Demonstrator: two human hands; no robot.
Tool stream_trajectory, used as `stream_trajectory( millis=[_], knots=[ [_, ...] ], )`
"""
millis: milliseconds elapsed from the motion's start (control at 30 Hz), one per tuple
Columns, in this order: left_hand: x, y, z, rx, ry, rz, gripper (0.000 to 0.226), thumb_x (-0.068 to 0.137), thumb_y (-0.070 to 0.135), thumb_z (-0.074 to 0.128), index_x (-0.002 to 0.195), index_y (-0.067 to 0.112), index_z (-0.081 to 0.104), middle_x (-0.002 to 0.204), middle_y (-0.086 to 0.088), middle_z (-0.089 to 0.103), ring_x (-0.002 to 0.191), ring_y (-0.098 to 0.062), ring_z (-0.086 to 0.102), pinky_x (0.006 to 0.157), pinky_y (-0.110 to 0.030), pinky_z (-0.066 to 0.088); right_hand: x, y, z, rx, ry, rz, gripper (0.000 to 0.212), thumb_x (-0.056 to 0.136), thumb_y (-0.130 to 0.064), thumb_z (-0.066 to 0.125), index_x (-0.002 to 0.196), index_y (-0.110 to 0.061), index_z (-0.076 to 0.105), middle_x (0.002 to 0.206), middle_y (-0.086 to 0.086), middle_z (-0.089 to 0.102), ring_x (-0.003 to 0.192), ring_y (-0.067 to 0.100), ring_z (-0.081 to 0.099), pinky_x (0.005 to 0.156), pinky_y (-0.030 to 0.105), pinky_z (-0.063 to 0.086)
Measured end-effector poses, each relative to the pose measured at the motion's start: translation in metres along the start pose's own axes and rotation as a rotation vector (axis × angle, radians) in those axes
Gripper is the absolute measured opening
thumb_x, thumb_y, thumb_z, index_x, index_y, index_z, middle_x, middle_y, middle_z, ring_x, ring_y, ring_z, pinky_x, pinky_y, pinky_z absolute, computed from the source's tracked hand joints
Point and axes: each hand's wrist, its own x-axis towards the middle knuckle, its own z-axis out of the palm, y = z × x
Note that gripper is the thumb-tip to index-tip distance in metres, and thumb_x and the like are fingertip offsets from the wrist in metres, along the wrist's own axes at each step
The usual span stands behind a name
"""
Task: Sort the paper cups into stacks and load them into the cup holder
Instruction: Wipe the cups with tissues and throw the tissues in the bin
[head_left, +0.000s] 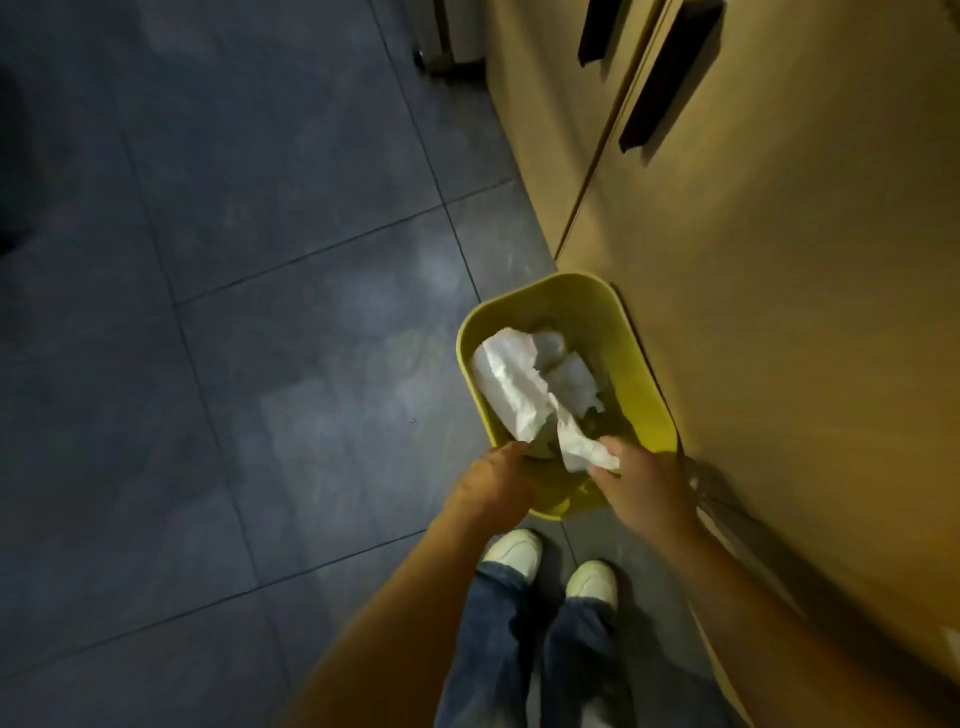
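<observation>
Down on the dark tiled floor (249, 322), right up against a tan cabinet (779, 312) with black handles (670, 78), sits a yellow bin (644, 374) with crumpled white paper (524, 384) inside. Both hands are reaching into it from the near side. The right hand (636, 480) has its fingers (613, 448) pinched together on a tail of that white paper, right at the bin's near rim. The left hand (493, 480) is at the rim too, its fingertips touching or just beside the lower edge of the paper, but it's blurry and I honestly can't tell if they're closed on anything. No paper cups or cup holder show up anywhere, so can't say where those are. Below the hands you can see blue jeans (498, 639) and white shoes (511, 553).
</observation>
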Motion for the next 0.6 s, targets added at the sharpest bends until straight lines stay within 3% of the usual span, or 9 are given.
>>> stream_trajectory(
  millis=[100, 233, 433, 600],
  knots=[
    [-0.005, -0.007, 0.0, 0.125, -0.019, -0.02, 0.045, 0.091, 0.02, 0.051, 0.135, 0.015, 0.042, 0.137, -0.017, 0.051, 0.122, -0.036, 0.05, 0.102, -0.046, 0.043, -0.001, 0.009, 0.003, -0.186, -0.096, 0.007, 0.048, 0.088, -0.028, 0.053, 0.133, -0.016, 0.04, 0.13, 0.013, 0.055, 0.116, 0.034, 0.05, 0.094, 0.04, 0.04],
    [-0.023, -0.001, -0.015, 0.19, 0.025, 0.007, 0.044, 0.092, 0.028, 0.049, 0.134, 0.017, 0.043, 0.133, -0.015, 0.054, 0.119, -0.035, 0.052, 0.099, -0.044, 0.045, -0.009, -0.003, -0.013, -0.205, -0.094, -0.041, 0.049, 0.089, -0.028, 0.049, 0.135, -0.017, 0.036, 0.136, 0.01, 0.047, 0.12, 0.032, 0.046, 0.096, 0.044, 0.039],
    [-0.067, 0.043, -0.068, 0.2, 0.174, 0.115, 0.035, 0.091, 0.026, 0.051, 0.124, 0.014, 0.053, 0.123, -0.015, 0.06, 0.108, -0.033, 0.059, 0.092, -0.044, 0.05, -0.037, -0.063, -0.09, -0.123, 0.138, -0.262, 0.035, 0.087, -0.026, 0.053, 0.119, -0.012, 0.052, 0.125, 0.012, 0.053, 0.108, 0.034, 0.053, 0.085, 0.041, 0.042],
    [-0.129, 0.102, -0.129, 0.217, 0.375, 0.254, 0.032, 0.091, 0.026, 0.049, 0.119, 0.013, 0.055, 0.117, -0.015, 0.063, 0.104, -0.033, 0.061, 0.088, -0.045, 0.051, -0.083, -0.128, -0.188, -0.095, 0.278, -0.391, 0.039, 0.089, -0.028, 0.05, 0.124, -0.013, 0.047, 0.124, 0.013, 0.055, 0.109, 0.035, 0.053, 0.089, 0.041, 0.042]
  ],
)
